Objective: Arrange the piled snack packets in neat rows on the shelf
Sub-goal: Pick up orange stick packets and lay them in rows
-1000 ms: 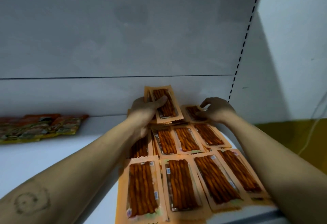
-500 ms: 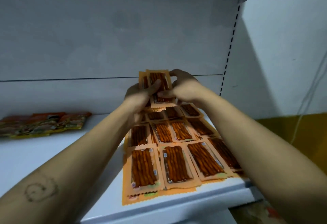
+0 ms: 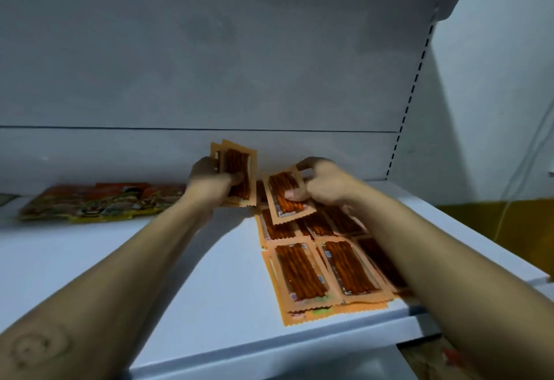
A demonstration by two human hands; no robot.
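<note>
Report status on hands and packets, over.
Left hand grips a small stack of packets. Right hand pinches one packet over the rows. Nothing in the way.

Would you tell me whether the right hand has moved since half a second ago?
Yes: the right hand dropped from the back panel seam toward the rows, pinching one snack packet.
</note>
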